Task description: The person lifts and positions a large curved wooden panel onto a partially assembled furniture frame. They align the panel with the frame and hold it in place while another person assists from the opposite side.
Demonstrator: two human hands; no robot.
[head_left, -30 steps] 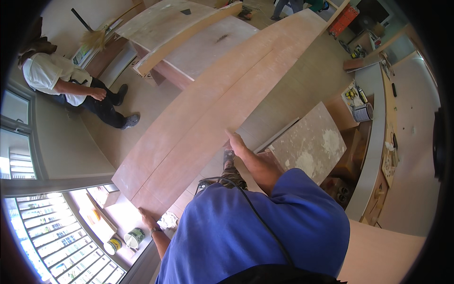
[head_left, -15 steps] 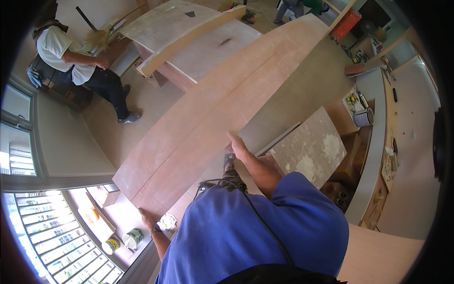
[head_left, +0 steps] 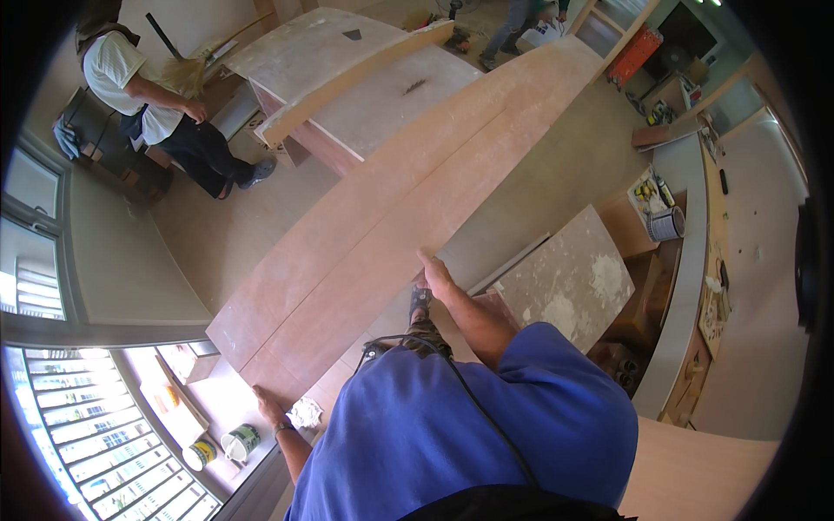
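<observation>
While the long wooden panel (head_left: pixel 382 230) slants across the middle of the view, from 8 o'clock up to 1 o'clock, the person in the blue shirt (head_left: pixel 460 408) has both hands on its near edge. A thin dark line runs along the panel's length.

At the centre, the right hand (head_left: pixel 437 276) grasps this edge, one digit lying on the upper face and other fingers curled below. Between 7 and 8 o'clock, the left hand (head_left: pixel 269 406) grasps the edge near the panel's lower corner; most of its fingers are hidden, so how tightly they close cannot be told. A crumpled white wad (head_left: pixel 305 413) lies just beside that hand, toward 4 o'clock from it. Beyond, also toward 8 o'clock, a white-and-green tub (head_left: pixel 241 442) and a yellow-labelled tub (head_left: pixel 200 453) stand near the barred window (head_left: pixel 113 434).

At 3 o'clock, a board spattered with pale patches (head_left: pixel 565 278) lies near the right forearm, and farther out stands a cylindrical can (head_left: pixel 666 223). Toward 12 o'clock, a pale-topped worktable (head_left: pixel 391 108) is partly hidden behind the panel. A co-worker in a white T-shirt (head_left: pixel 113 69) stands at 10 o'clock, well apart from the hands.
</observation>
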